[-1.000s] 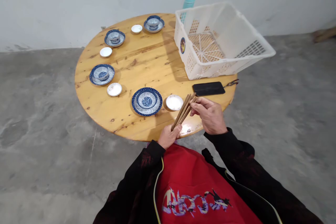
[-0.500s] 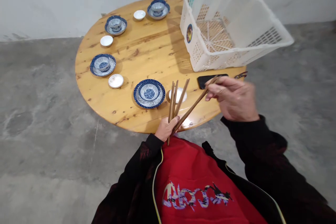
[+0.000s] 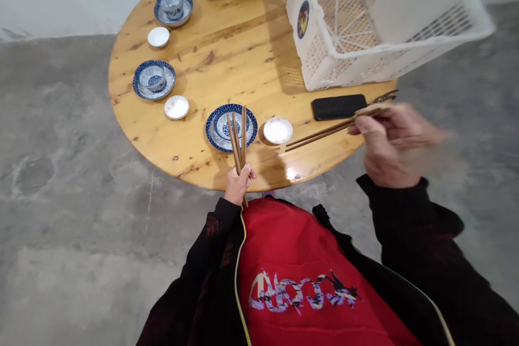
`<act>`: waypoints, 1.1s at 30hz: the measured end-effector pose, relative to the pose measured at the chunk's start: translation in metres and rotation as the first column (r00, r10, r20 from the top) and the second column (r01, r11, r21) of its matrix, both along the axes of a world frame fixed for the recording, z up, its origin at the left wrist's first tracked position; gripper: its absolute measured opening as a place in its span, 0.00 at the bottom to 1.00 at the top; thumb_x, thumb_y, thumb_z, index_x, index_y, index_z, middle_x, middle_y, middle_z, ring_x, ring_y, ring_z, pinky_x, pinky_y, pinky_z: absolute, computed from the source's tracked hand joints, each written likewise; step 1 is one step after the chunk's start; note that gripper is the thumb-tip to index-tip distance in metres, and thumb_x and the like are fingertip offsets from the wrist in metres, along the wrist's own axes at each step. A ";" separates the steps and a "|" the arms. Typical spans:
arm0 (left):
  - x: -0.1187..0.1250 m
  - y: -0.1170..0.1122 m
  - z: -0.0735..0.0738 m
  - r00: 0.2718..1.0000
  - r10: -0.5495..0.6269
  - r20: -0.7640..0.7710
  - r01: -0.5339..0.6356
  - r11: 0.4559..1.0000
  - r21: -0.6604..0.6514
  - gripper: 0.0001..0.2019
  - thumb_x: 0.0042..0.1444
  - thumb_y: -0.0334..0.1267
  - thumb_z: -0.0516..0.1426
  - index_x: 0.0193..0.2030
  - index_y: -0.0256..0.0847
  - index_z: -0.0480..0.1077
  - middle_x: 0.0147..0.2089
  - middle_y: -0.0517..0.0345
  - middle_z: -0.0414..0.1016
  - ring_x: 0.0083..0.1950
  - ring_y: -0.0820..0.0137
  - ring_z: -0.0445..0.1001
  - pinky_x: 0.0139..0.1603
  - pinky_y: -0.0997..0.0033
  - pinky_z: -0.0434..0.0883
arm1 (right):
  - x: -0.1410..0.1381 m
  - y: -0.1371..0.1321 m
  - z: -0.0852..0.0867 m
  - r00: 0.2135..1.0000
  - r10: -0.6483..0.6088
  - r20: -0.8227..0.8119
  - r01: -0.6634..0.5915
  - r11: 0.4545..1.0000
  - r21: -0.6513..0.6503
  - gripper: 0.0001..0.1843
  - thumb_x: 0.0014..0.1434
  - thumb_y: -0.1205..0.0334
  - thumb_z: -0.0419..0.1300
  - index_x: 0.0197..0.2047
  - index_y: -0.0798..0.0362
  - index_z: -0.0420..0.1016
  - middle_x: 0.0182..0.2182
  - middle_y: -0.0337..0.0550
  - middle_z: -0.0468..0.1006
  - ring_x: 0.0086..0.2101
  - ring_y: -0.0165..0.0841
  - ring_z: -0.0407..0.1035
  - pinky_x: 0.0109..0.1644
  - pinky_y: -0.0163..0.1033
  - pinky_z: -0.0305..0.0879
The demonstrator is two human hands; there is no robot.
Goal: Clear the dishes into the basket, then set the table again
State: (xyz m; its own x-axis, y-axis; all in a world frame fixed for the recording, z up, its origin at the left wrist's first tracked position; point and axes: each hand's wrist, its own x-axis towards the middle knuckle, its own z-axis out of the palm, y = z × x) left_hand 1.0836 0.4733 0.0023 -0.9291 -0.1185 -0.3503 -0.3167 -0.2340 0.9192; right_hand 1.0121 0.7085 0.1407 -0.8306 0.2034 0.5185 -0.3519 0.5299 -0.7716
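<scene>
My left hand (image 3: 239, 181) is closed around several wooden chopsticks (image 3: 236, 143), which stick up in front of a blue-patterned plate with a bowl on it (image 3: 229, 143). In my right hand (image 3: 391, 143), slightly blurred, a pair of chopsticks (image 3: 324, 133) is pinched near one end. Its free tips point left, over the table just below a small white dish (image 3: 278, 131). A black phone (image 3: 339, 107) lies on the table behind the right hand, partly hidden by it.
A large white plastic crate (image 3: 344, 65) stands on the round wooden table (image 3: 219, 75) at the right. More blue-patterned bowls on plates (image 3: 154, 92) and small white dishes (image 3: 177, 107) line the left and far edge. A dark slim object (image 3: 384, 97) lies beside the phone.
My right hand has drawn a pair of chopsticks away to the right, out of the bunch. My left hand has moved a little left with the others. The view has tipped downward.
</scene>
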 end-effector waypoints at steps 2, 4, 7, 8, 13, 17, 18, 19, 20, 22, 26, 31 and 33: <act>0.003 0.003 -0.001 0.999 -0.037 0.009 0.038 0.999 -0.032 0.26 0.59 0.61 0.59 0.26 0.38 0.67 0.22 0.63 0.66 0.19 0.81 0.56 0.20 0.75 0.52 | 0.006 -0.003 -0.011 0.999 0.007 0.054 -0.013 0.994 0.113 0.05 0.61 0.62 0.61 0.37 0.50 0.79 0.31 0.41 0.78 0.28 0.31 0.74 0.33 0.40 0.70; 0.005 0.006 -0.001 0.997 -0.076 0.029 0.078 0.994 -0.071 0.26 0.60 0.61 0.57 0.25 0.39 0.67 0.21 0.63 0.64 0.19 0.80 0.56 0.21 0.75 0.53 | 0.007 -0.003 -0.018 0.997 0.023 0.072 -0.036 0.981 0.190 0.06 0.62 0.62 0.60 0.37 0.50 0.79 0.31 0.42 0.78 0.30 0.33 0.75 0.36 0.41 0.71; 0.007 0.009 0.001 0.992 -0.106 0.069 0.113 0.987 -0.113 0.26 0.60 0.61 0.56 0.25 0.39 0.68 0.21 0.63 0.63 0.20 0.79 0.56 0.22 0.74 0.53 | 0.003 -0.001 -0.023 0.996 0.044 0.072 -0.059 0.975 0.216 0.07 0.63 0.63 0.58 0.37 0.51 0.78 0.31 0.43 0.78 0.31 0.34 0.75 0.37 0.41 0.71; 0.008 0.010 0.001 0.991 -0.110 0.073 0.118 0.986 -0.114 0.26 0.60 0.61 0.56 0.25 0.39 0.67 0.21 0.63 0.63 0.20 0.79 0.56 0.22 0.74 0.53 | 0.001 -0.001 -0.024 0.997 0.043 0.070 -0.057 0.975 0.216 0.06 0.63 0.62 0.58 0.38 0.51 0.78 0.31 0.43 0.77 0.30 0.33 0.75 0.36 0.40 0.71; 0.010 0.011 0.000 0.990 -0.124 0.063 0.131 0.984 -0.120 0.26 0.60 0.61 0.55 0.24 0.39 0.67 0.19 0.66 0.58 0.19 0.79 0.55 0.23 0.74 0.53 | 0.002 -0.001 -0.026 0.996 0.046 0.071 -0.062 0.966 0.251 0.06 0.64 0.61 0.58 0.38 0.50 0.77 0.31 0.43 0.78 0.32 0.35 0.75 0.38 0.41 0.72; 0.008 0.010 0.001 0.985 -0.158 0.063 0.166 0.971 -0.170 0.26 0.61 0.60 0.54 0.24 0.39 0.67 0.16 0.67 0.55 0.19 0.78 0.54 0.24 0.74 0.54 | 0.004 -0.001 -0.026 0.993 0.042 0.114 -0.066 0.973 0.222 0.06 0.64 0.59 0.59 0.38 0.47 0.77 0.33 0.43 0.78 0.31 0.36 0.75 0.39 0.43 0.73; 0.007 0.010 0.001 0.985 -0.164 0.061 0.172 0.969 -0.176 0.26 0.61 0.59 0.54 0.24 0.39 0.67 0.16 0.67 0.55 0.19 0.78 0.54 0.24 0.74 0.54 | 0.004 -0.001 -0.026 0.992 0.044 0.119 -0.068 0.976 0.208 0.05 0.64 0.59 0.59 0.38 0.47 0.77 0.33 0.43 0.78 0.31 0.36 0.75 0.39 0.43 0.74; 0.006 0.011 0.001 0.984 -0.171 0.058 0.179 0.967 -0.182 0.25 0.61 0.59 0.54 0.24 0.39 0.67 0.16 0.67 0.55 0.19 0.78 0.54 0.24 0.74 0.54 | 0.003 -0.002 -0.026 0.992 0.043 0.115 -0.065 0.979 0.195 0.05 0.64 0.59 0.59 0.38 0.46 0.77 0.33 0.43 0.78 0.31 0.36 0.75 0.39 0.44 0.73; 0.005 0.011 0.001 0.983 -0.177 0.054 0.184 0.965 -0.187 0.25 0.61 0.58 0.54 0.24 0.39 0.67 0.16 0.67 0.55 0.19 0.78 0.54 0.24 0.74 0.54 | 0.002 -0.002 -0.026 0.993 0.039 0.110 -0.059 0.981 0.185 0.06 0.65 0.58 0.59 0.38 0.46 0.77 0.33 0.43 0.78 0.31 0.37 0.75 0.39 0.44 0.73; 0.003 0.012 0.002 0.981 -0.187 0.042 0.192 0.962 -0.193 0.25 0.61 0.58 0.54 0.24 0.39 0.67 0.16 0.68 0.55 0.19 0.78 0.54 0.24 0.74 0.54 | 0.001 -0.002 -0.027 0.994 0.030 0.104 -0.048 0.984 0.174 0.06 0.64 0.58 0.59 0.37 0.46 0.77 0.31 0.43 0.78 0.31 0.37 0.75 0.39 0.44 0.73; 0.000 0.014 0.004 0.977 -0.212 0.020 0.212 0.957 -0.196 0.24 0.62 0.57 0.53 0.24 0.40 0.67 0.16 0.68 0.55 0.19 0.77 0.54 0.24 0.74 0.54 | -0.001 -0.003 -0.028 0.994 0.028 0.109 -0.045 0.985 0.164 0.05 0.64 0.58 0.60 0.37 0.45 0.76 0.30 0.42 0.77 0.32 0.38 0.75 0.40 0.45 0.73; -0.001 0.014 0.008 0.973 -0.232 0.009 0.229 0.956 -0.185 0.24 0.61 0.56 0.53 0.23 0.40 0.66 0.16 0.68 0.54 0.19 0.77 0.54 0.24 0.74 0.53 | -0.002 -0.001 -0.032 0.995 0.018 0.096 -0.033 0.987 0.157 0.05 0.63 0.58 0.60 0.35 0.45 0.76 0.30 0.41 0.77 0.31 0.37 0.75 0.40 0.44 0.72; -0.001 0.014 0.010 0.973 -0.232 -0.006 0.227 0.959 -0.167 0.23 0.61 0.56 0.53 0.24 0.40 0.67 0.16 0.68 0.54 0.19 0.77 0.54 0.24 0.74 0.53 | -0.003 0.001 -0.034 0.996 0.009 0.094 -0.024 0.987 0.161 0.05 0.64 0.58 0.59 0.36 0.46 0.76 0.30 0.41 0.77 0.31 0.36 0.75 0.40 0.43 0.72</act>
State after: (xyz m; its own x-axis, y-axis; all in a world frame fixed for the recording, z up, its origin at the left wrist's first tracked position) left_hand 1.0831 0.4869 0.0123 -0.9465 0.0451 -0.3196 -0.3200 -0.0028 0.9474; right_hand 1.0094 0.7090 0.1063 -0.8790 0.1091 0.4642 -0.2928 0.6449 -0.7060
